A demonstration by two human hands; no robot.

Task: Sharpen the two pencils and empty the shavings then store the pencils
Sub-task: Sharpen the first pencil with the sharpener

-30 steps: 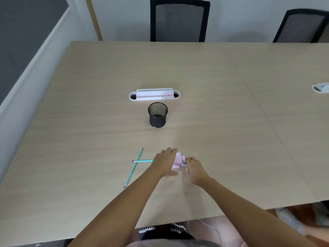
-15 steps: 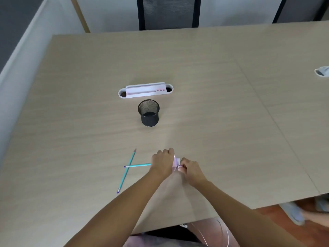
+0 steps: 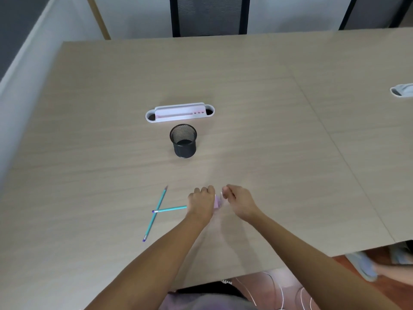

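Surface: wide pale wood-grain table [image 3: 223, 86] in an office room, dark chairs pushed in along its far edge
Left hand: the left hand [image 3: 201, 203] is curled into a fist around the held pencil [image 3: 171, 209], which sticks out to the left with its purple eraser end outward
Sharpener: a small pink sharpener [image 3: 217, 202] shows as a blurred sliver between the two hands; the pencil's tip end is hidden there, so whether it sits inside cannot be told
Right hand: the right hand [image 3: 240, 201] has fingers drawn together at the sharpener's right side; whether it actually pinches the sharpener cannot be told, the spot is blurred
Second pencil: the loose pencil [image 3: 155, 213] lies flat on the table, crossed under or over the held one near its eraser end, its dark point toward the far side
Holder: black mesh cup [image 3: 183, 140] stands upright beyond the hands, well apart from them, with no pencil in it
Tray: white and pink desk tray [image 3: 180, 113] sits just behind the cup
Progress: judged early; the first pencil appears to be in the sharpening step
Done: nothing finished that can be seen, though the loose pencil's point is too small to judge
Left: finish this pencil, sharpen the other, empty shavings, store both, probably in the cup
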